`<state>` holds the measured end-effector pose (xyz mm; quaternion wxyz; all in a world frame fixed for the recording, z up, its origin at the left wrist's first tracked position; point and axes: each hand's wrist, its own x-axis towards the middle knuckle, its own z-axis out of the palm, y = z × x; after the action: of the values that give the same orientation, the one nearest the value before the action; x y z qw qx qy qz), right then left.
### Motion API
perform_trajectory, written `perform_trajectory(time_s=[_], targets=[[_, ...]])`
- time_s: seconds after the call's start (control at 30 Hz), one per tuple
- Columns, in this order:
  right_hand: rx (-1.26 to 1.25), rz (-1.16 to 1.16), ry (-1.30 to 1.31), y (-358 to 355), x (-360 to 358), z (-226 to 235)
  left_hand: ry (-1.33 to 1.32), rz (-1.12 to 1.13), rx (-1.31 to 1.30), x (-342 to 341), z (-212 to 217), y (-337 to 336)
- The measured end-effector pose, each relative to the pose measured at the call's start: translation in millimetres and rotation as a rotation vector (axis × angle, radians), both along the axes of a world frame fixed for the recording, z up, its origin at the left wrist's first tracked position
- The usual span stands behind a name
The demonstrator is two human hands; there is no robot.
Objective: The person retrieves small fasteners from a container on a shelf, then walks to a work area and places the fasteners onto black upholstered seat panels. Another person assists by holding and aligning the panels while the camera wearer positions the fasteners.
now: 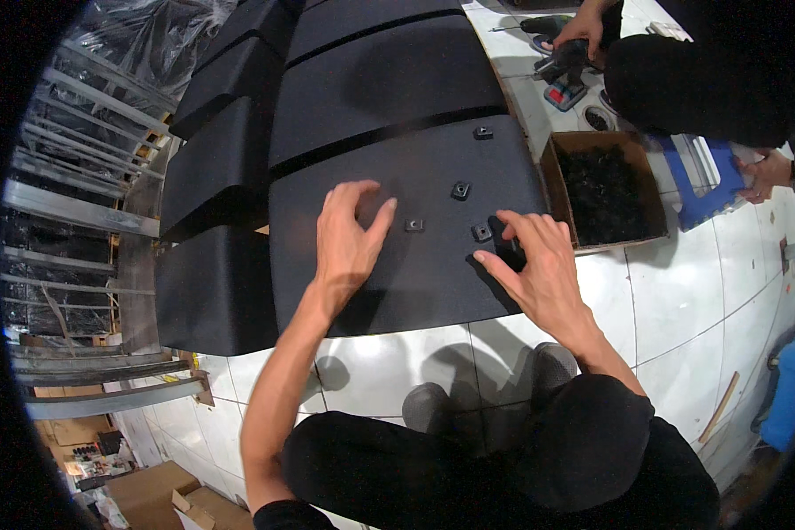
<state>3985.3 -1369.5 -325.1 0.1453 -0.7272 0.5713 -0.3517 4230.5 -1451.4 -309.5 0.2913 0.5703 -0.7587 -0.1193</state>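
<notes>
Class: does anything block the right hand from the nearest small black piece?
Nothing visible does: the right hand has thumb and forefinger open beside the small black piece on the black panel.

Four small black blocks (461,190) lie on a black panel (406,163). The left hand (349,238) curves over it; the right hand (539,265), thumb and fingers apart, is just beside one block. A cardboard box (556,179) holds black pieces (605,194).
</notes>
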Motion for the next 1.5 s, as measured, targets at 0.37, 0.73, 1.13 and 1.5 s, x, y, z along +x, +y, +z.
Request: perform_trajectory(time_s=[0.37, 0.73, 1.13, 1.5], targets=[[0.107, 0.106, 0.129, -8.6, -2.8, 10.8, -0.145, -0.02, -0.137, 3.5, -23.8, 30.8], [-0.338, -0.281, 0.098, 69.0, 4.3, -32.3, -0.124, -0.058, -0.203, 4.2, -31.1, 32.6], [-0.27, -0.314, 0.13, 78.5, -6.9, -30.2, 0.01, -0.078, -0.18, 4.9, -29.4, 31.4], [-0.248, -0.376, -0.053, 77.5, 3.0, -25.3, -0.062, -0.244, -0.127, 5.6, -21.9, 28.0]])
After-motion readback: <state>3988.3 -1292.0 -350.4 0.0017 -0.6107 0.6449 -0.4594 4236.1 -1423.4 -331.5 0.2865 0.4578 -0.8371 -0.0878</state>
